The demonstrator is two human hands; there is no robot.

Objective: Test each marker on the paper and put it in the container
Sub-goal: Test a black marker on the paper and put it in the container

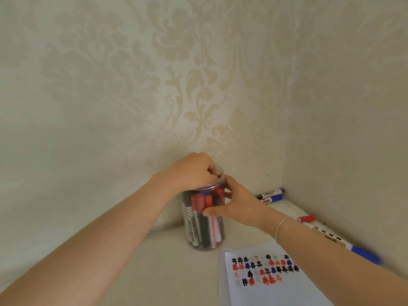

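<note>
At frame centre the clear container [204, 219], full of markers, stands upright. The left hand [192, 171] curls over its open rim, what it grips hidden; the right hand [238, 205] clasps its side. The marked paper [276, 283] lies lower right.

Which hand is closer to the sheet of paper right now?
Right. The right hand holds the jar's side, just above the paper; the left hand is over the jar's mouth, farther away.

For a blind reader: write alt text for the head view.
Left hand reaches into a clear jar of markers while the right hand steadies its side. Paper with ink marks lies nearby; loose markers remain by the wall.
</note>
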